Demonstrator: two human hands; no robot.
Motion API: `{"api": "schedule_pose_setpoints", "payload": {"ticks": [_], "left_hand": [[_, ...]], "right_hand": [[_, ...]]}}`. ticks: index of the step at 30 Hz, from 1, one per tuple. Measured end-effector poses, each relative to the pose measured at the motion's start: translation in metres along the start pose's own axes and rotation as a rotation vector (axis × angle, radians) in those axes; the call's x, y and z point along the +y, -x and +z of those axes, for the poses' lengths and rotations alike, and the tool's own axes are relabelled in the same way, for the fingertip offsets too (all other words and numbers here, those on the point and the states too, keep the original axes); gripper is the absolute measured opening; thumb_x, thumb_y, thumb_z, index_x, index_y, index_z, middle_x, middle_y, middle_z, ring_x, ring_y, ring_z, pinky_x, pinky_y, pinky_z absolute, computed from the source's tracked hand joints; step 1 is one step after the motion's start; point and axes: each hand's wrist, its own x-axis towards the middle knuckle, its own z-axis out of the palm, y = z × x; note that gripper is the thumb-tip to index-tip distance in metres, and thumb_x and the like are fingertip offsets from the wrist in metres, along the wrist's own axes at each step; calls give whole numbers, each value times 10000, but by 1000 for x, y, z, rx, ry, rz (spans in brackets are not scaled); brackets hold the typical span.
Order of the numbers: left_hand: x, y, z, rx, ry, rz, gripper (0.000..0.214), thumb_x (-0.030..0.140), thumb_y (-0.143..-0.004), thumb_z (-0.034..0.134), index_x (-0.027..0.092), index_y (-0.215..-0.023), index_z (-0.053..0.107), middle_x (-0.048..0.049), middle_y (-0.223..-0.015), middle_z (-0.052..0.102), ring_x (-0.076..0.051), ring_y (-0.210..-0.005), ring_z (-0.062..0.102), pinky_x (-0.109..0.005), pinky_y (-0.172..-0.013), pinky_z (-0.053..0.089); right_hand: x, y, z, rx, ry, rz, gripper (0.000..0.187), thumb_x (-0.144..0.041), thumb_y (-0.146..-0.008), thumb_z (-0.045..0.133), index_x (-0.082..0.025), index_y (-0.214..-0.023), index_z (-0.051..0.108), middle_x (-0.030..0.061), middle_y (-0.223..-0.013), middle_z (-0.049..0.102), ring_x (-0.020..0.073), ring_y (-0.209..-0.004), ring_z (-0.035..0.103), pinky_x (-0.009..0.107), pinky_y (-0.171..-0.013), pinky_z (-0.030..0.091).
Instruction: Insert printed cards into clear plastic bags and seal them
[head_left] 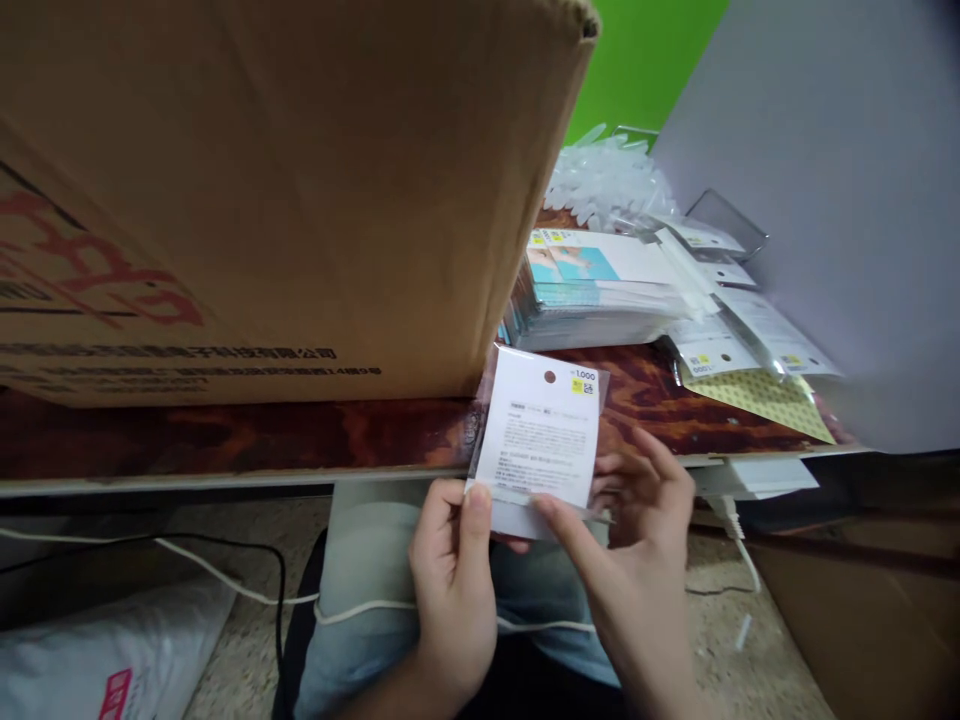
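Note:
A white printed card in a clear plastic sleeve (541, 430), marked 1,000 and with a round hole near its top, is held upright over the table's front edge. My left hand (459, 585) pinches its lower left corner, thumb on the front. My right hand (637, 545) grips the lower right part, thumb lying across the sleeve's lower front and the other fingers curled at the right side and behind. Those fingertips are partly hidden by the card. Behind it lies a stack of blue and white packaged cards (600, 285).
A large cardboard box (285, 220) fills the table's left side. Several packaged cards (720, 350) lie at the right on a yellow patterned sheet (757, 405). Clear plastic pieces (611, 180) are heaped at the back. A white cable (375, 607) crosses below the table.

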Motion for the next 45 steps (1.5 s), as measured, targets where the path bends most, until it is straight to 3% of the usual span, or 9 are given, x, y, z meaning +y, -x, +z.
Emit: {"api": "schedule_pose_setpoints", "payload": {"ticks": [4,7,14,21,27,32,35,43,45], "left_hand": [[2,3,-1,-32,32,-33,256,395,-935,549,208,-761,537,47,-613,656,-93,-506,555,-196,-489,452],[4,6,-1,-40,51,-53,254,398,-933,551,209,-765,532,48,-599,641,-95,-505,544,-201,-487,442],[8,6,2,-43,77,-109,288,422,-910,581,204,-733,521,53,-617,594,-88,-544,496,-190,-511,437],[12,6,3,-145,109,-192,293,463,-882,606,207,-765,525,38,-653,626,-95,-580,526,-195,-547,456],[14,11,5,-261,112,-235,498,647,-759,643,208,-983,572,-15,-768,672,-131,-622,568,-226,-524,485],[16,9,10,-220,-9,-304,330,492,-835,650,163,-811,652,12,-663,617,-65,-532,455,-143,-452,403],[18,8,12,-185,-46,-310,341,501,-828,651,161,-805,660,30,-606,591,-57,-492,443,-133,-430,395],[22,7,14,-153,-122,-208,351,490,-833,627,152,-737,635,26,-557,581,-63,-436,448,-156,-408,413],[23,6,13,-156,-156,-164,338,466,-853,604,156,-717,620,27,-555,577,-65,-426,457,-160,-404,419]], "right_hand": [[3,-6,-9,-304,-294,325,390,-385,-715,800,-241,-1047,655,42,-959,719,174,-831,688,283,-701,576],[5,-7,-13,-423,-442,447,325,-364,-727,799,-233,-1001,685,48,-954,751,186,-852,713,292,-746,592],[3,1,-8,-367,-634,599,362,-333,-708,815,-229,-1032,690,67,-1001,757,237,-875,726,411,-822,605],[6,4,-11,-309,-684,597,378,-311,-676,839,-231,-1020,703,69,-935,766,202,-770,730,358,-760,615],[1,4,-9,-264,-726,557,228,-317,-711,807,-211,-883,702,49,-849,759,140,-530,656,229,-452,554],[5,6,-9,-281,-730,576,243,-300,-723,805,-220,-922,691,53,-907,766,150,-569,688,252,-534,588],[8,9,-10,-235,-729,614,290,-311,-697,822,-208,-929,681,72,-905,766,190,-626,707,290,-541,596],[17,10,-13,-356,-658,608,369,-374,-746,778,-191,-1026,623,93,-945,742,216,-736,703,350,-645,592],[18,12,-12,-264,-521,514,426,-381,-738,782,-210,-1076,587,67,-933,718,196,-742,682,317,-638,569]]}}
